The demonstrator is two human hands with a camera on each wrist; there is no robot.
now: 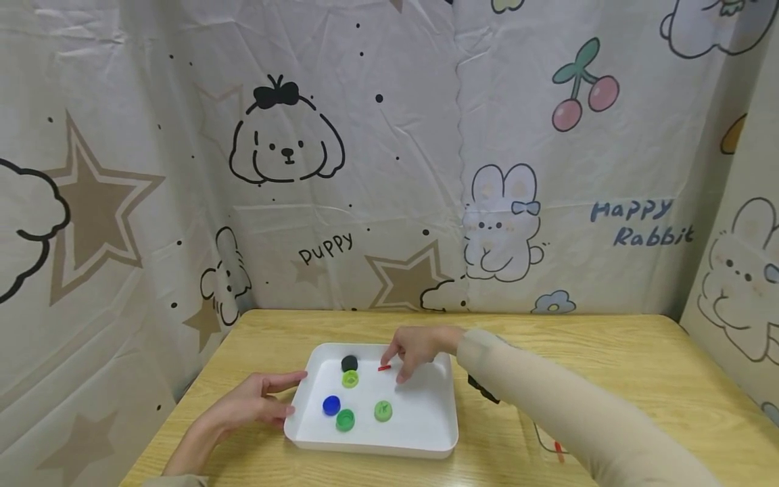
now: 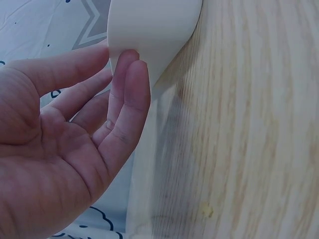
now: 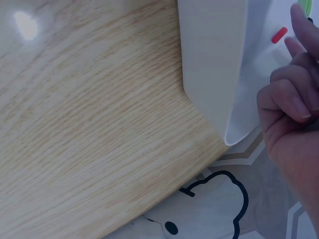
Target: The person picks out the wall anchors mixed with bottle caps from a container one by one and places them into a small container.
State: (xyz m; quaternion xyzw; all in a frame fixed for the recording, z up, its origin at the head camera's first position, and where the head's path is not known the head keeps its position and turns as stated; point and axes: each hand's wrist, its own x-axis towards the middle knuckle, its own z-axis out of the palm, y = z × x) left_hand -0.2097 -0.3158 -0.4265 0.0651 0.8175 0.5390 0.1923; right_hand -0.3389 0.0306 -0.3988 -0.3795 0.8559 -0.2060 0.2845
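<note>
A white tray (image 1: 420,433) lies on the wooden table. My left hand (image 1: 255,399) is at its left side, thumb and a finger spread apart at the wall; in the left wrist view, fingertips lie against the tray's outer wall. Over the tray's far part is my right hand (image 1: 416,348), index finger and thumb extended and apart, the other fingers curled. A small red stick (image 3: 279,35) lies on the tray floor close by the fingertips. Left of it are a black cap (image 1: 349,363) and a yellow-green cap (image 1: 349,379). Nearer are a blue cap (image 1: 331,405), green cap (image 1: 345,420) and light green cap (image 1: 383,410).
Another red piece (image 1: 558,452) lies on the table to the right, partly beside my right sleeve (image 1: 541,392). Behind the table (image 1: 615,365) hangs a printed curtain (image 1: 414,169), which also closes off both sides. The tray's raised walls surround the caps.
</note>
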